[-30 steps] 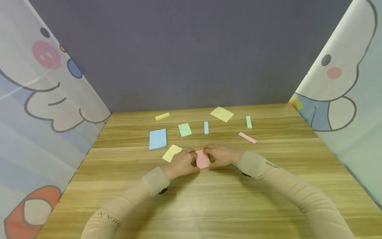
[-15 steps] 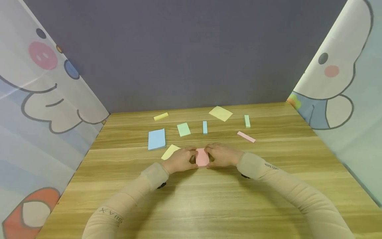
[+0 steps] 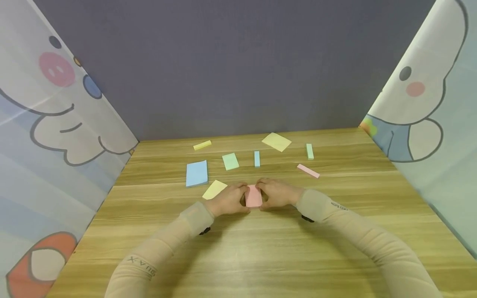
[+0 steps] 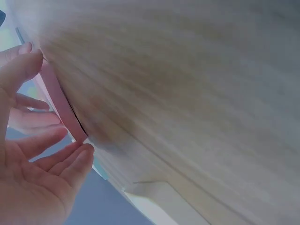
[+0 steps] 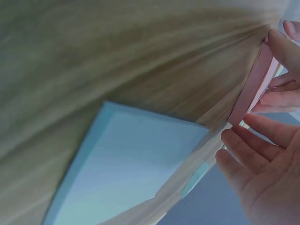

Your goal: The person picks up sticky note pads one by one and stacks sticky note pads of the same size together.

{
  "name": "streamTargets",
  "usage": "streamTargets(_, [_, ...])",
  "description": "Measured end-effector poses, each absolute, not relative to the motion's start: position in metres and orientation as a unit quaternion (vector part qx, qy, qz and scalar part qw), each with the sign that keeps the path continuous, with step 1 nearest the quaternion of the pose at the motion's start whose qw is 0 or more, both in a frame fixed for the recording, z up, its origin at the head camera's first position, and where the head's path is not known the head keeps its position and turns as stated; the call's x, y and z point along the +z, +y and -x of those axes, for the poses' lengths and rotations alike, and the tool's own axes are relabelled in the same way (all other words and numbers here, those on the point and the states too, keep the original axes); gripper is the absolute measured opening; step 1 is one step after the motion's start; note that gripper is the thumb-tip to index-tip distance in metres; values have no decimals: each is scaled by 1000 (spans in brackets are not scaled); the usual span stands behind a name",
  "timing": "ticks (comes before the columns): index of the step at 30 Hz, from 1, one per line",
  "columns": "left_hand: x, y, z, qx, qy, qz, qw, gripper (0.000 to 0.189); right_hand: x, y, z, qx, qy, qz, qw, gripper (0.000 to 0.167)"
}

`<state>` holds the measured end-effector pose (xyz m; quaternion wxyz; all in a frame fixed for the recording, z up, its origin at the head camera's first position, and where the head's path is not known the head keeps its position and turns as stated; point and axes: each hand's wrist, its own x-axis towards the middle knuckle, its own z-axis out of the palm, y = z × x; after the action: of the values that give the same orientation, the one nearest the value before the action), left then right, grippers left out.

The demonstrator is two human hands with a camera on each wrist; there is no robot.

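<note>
A pink sticky note pad (image 3: 254, 197) lies on the wooden table between the two hands. My left hand (image 3: 230, 199) pinches its left side, thumb at the near corner and fingers at the far one. On the opposite side, my right hand (image 3: 277, 193) holds the pad the same way. The left wrist view shows the pad's thick pink edge (image 4: 63, 103) low against the tabletop. Close by the right hand, a blue sticky note pad (image 5: 126, 159) shows in the right wrist view; the right forearm hides it in the head view. Left of the left hand is a pale yellow pad (image 3: 215, 189).
Farther back lie a larger blue pad (image 3: 197, 174), a green pad (image 3: 230, 161) and a yellow pad (image 3: 277, 142). Narrow strip pads are spread among them: yellow (image 3: 202, 145), blue (image 3: 257, 159), green (image 3: 309, 151) and pink (image 3: 308, 171). A dark panel (image 3: 238, 70) stands behind the table.
The pink pad has turned slightly and now sits squarer to the table's front, with both hands still on it. The blue corner once visible beneath the right wrist is now covered.
</note>
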<state>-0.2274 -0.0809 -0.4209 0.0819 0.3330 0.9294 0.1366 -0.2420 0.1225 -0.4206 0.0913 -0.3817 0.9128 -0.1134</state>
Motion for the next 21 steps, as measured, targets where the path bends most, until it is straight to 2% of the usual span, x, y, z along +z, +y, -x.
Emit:
streamTargets(13, [-423,-79,233,131,932,-330,76,62,-420,122,243,-131,910,382,92,70])
streamTargets(21, [-422,-74,242,135,933,-318,103,64,-421,125,251,-140,912,370,104,71])
